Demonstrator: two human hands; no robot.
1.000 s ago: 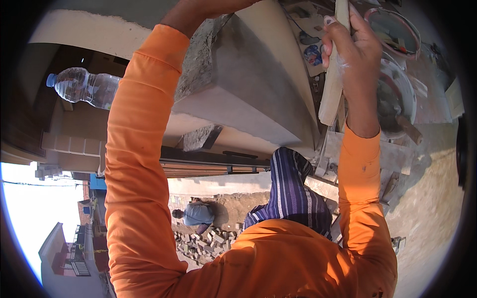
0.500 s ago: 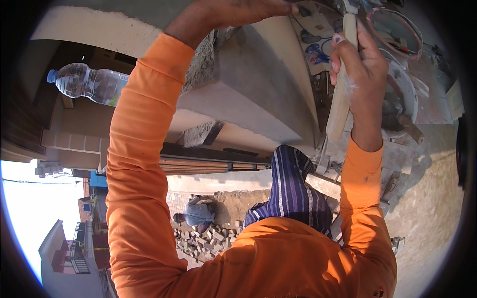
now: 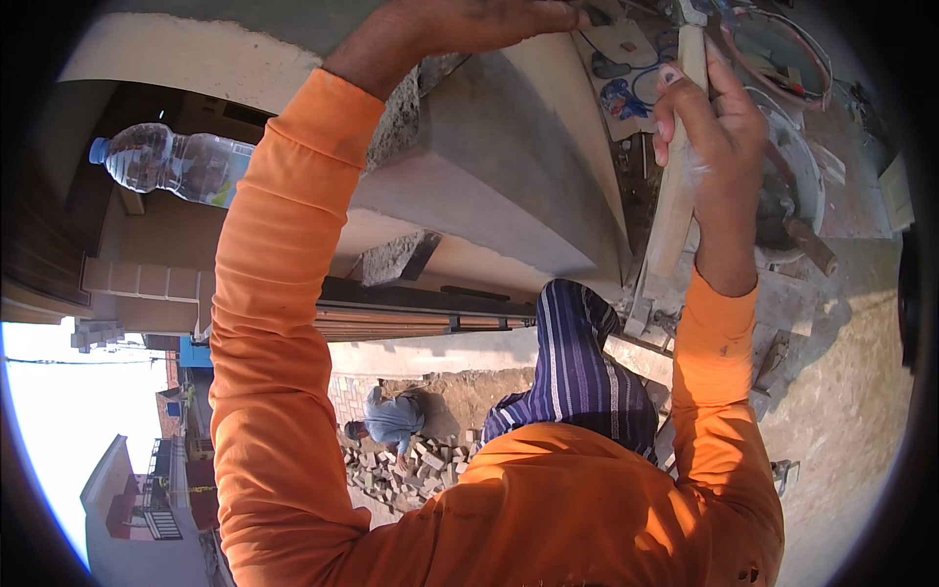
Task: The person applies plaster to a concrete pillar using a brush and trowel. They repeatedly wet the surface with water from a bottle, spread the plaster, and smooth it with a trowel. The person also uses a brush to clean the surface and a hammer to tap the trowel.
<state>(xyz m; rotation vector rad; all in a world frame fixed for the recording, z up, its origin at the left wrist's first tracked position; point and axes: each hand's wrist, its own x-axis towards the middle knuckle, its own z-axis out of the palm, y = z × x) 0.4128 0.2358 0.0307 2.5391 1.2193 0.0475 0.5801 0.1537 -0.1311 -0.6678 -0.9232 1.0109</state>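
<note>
My right hand [image 3: 722, 147] grips a long pale wooden strip [image 3: 669, 225] that runs upright in the view, with a grey, crusted upper end. At the top, my left hand [image 3: 474, 22] stretches rightward over a grey plastered concrete ledge [image 3: 489, 157] with rough edges, fingers extended and fingertips close to the strip's upper end; whether they touch cannot be told. A clear plastic bottle [image 3: 176, 164] with a blue cap lies sideways at the left, partly behind my left arm.
At upper right are a pink-rimmed tub [image 3: 822, 68], a mortar bucket [image 3: 787, 186] with a wooden handle and tangled blue items [image 3: 621, 98]. Boards [image 3: 636, 357] lie by my striped-clad leg. Below, a person in light blue [image 3: 391, 426] bends by scattered pavers [image 3: 430, 470].
My right hand and the wooden strip have moved down and slightly right. My left hand has moved rightward and down into fuller view. The person below has shifted an arm.
</note>
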